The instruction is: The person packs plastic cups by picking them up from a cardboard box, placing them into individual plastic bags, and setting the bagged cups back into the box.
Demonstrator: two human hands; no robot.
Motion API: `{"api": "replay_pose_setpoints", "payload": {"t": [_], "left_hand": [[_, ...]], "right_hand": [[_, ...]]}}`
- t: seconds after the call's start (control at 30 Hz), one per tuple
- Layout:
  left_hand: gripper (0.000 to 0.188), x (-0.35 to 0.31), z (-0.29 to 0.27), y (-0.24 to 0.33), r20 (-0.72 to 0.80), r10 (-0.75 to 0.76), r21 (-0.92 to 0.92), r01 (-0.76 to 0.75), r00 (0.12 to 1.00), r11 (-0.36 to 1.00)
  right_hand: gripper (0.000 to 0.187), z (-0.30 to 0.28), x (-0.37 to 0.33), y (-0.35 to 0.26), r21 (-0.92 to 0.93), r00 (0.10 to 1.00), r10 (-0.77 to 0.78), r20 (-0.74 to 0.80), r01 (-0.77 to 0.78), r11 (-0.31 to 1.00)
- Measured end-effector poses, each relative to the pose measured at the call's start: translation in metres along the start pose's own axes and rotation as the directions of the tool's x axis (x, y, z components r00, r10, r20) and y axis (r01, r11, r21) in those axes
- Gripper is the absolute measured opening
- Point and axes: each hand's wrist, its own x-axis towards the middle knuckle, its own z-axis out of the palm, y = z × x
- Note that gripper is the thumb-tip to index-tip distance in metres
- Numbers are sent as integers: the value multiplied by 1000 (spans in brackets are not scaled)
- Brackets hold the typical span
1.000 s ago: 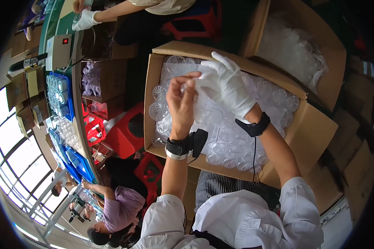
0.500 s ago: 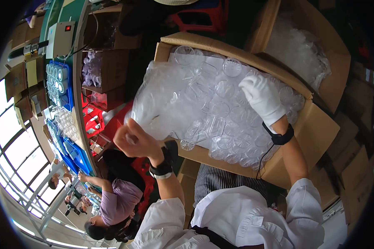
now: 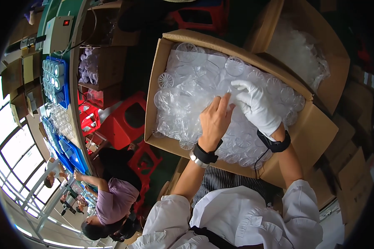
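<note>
- Fingers of the bare left hand [image 3: 216, 118] are half bent, index and thumb tips near each other; whether they pinch the thin film between the hands, I cannot tell.
- Just to its 2 o'clock, the white-gloved right hand [image 3: 255, 103] curves its fingers toward the left fingertips, with a gap showing between two of them; any grip there is unclear.
- Both hands meet over the middle of the open cardboard box [image 3: 214, 43], probably so the film can be worked by both sets of fingertips at once.
- Clear plastic film [image 3: 187, 95] lies bunched in the box from the hands toward 9 o'clock, over part of the load.
- Clear round pieces [image 3: 234, 66] crowd the box from 12 round to 5 o'clock; its walls seem to keep them gathered within reach.
- At 1 o'clock, a second box [image 3: 336, 62] holds crumpled clear film [image 3: 297, 54].
- Toward 10 o'clock, a blue tray [image 3: 65, 89] stands on the worktop [image 3: 73, 83], its rim presumably keeping the cylinders [image 3: 56, 79] together.
</note>
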Motion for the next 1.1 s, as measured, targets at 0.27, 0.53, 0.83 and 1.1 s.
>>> {"api": "replay_pose_setpoints", "payload": {"t": [0.27, 0.53, 0.83, 1.1], "left_hand": [[8, 6, -2, -1, 23, -119, -256, 121, 993, 959], [30, 13, -10, -8, 77, -185, -156, 195, 980, 968], [53, 26, 14, -3, 120, -46, 178, 24, 992, 984], [36, 32, 13, -4, 84, -176, 262, 149, 981, 953]], "right_hand": [[29, 16, -1, -5, 55, 988, 84, -133, -77, 996], [37, 19, -3, 18, 33, 946, 131, -297, -127, 991], [36, 15, -22, 34, 142, 912, 217, -348, -178, 974], [44, 13, -7, 17, -95, 966, 40, -254, -66, 993]]}}
